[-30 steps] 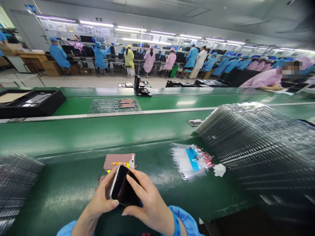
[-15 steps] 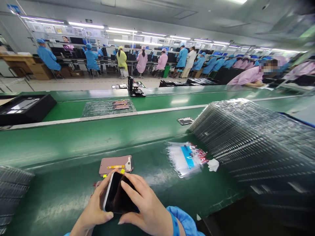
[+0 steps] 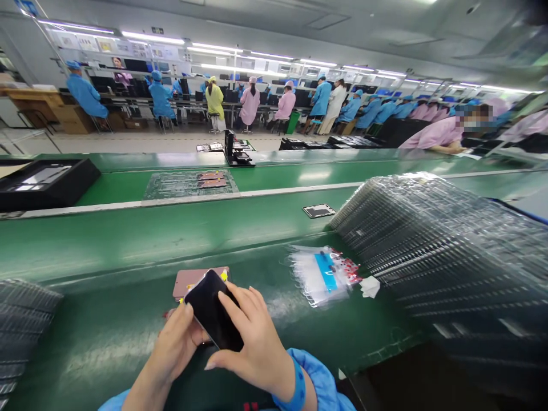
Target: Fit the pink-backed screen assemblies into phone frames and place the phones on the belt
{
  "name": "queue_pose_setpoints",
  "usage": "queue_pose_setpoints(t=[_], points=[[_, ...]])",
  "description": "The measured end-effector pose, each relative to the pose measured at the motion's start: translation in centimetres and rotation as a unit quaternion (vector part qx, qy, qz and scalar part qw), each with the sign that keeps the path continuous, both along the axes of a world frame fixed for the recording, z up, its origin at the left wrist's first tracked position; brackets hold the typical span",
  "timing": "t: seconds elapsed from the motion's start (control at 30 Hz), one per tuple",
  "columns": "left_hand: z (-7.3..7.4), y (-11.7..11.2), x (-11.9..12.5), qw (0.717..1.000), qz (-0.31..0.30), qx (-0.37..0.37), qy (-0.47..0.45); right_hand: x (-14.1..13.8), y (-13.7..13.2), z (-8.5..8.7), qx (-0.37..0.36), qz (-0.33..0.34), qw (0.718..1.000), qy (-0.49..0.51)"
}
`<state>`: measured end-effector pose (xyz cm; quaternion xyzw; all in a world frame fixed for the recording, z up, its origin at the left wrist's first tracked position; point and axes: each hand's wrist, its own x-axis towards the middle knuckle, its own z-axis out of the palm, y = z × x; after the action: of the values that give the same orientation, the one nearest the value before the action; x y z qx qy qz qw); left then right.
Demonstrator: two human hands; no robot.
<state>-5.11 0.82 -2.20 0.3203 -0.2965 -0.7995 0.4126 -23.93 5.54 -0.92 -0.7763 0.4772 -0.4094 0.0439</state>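
A dark-screened smartphone [image 3: 213, 311] is held tilted above the green bench, its screen facing me. My left hand [image 3: 176, 337] is closed on its lower left edge, with the fingers partly hidden beneath it. My right hand [image 3: 252, 331] grips the right side, fingertips lying over the screen and the thumb by the bottom corner. Just behind the phone lies a pinkish-brown phone panel [image 3: 187, 279] with yellow tabs, partly covered by it. A reddish piece beside my left fingers is mostly hidden.
To the right lie a bundle of clear plastic bags [image 3: 312, 279] and a crumpled white tissue [image 3: 370, 287]. Stacked clear trays [image 3: 428, 228] rise at far right, more trays [image 3: 25, 331] at left. A phone part [image 3: 319, 211] and a tray [image 3: 166, 185] lie beyond. A co-worker in pink [image 3: 432, 134] leans in.
The phone has turned and risen, its top end now covering part of the brown panel. My left hand has shifted from around its side to the lower left edge.
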Motion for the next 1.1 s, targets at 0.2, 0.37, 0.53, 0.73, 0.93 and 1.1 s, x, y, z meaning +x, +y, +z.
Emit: queue_pose_setpoints(t=[0.2, 0.37, 0.53, 0.73, 0.93, 1.1], points=[[2.5, -2.7, 0.6, 0.996, 0.043, 0.016, -0.082, -1.9, -0.7, -1.3, 0.330, 0.083, 0.895, -0.288], [2.4, -3.1, 1.2, 0.989, 0.077, 0.014, -0.123, -2.0, -0.6, -1.9, 0.505, 0.197, 0.733, -0.411], [3.1, -2.6, 0.5, 0.998, -0.020, -0.019, -0.051, -1.4, -0.7, -2.5, 0.450, 0.197, 0.740, -0.459], [1.5, -0.8, 0.4, 0.973, -0.113, -0.105, -0.171, -1.6, -1.2, -3.0, 0.372, 0.149, 0.761, -0.511], [0.8, 0.0, -0.2, 0.928, -0.080, -0.207, -0.298, -1.5, -1.2, -3.0, 0.344, 0.136, 0.774, -0.514], [1.3, 0.5, -1.0, 0.915, -0.050, -0.228, -0.330, -1.2, -1.0, -2.4, 0.318, 0.105, 0.803, -0.493]])
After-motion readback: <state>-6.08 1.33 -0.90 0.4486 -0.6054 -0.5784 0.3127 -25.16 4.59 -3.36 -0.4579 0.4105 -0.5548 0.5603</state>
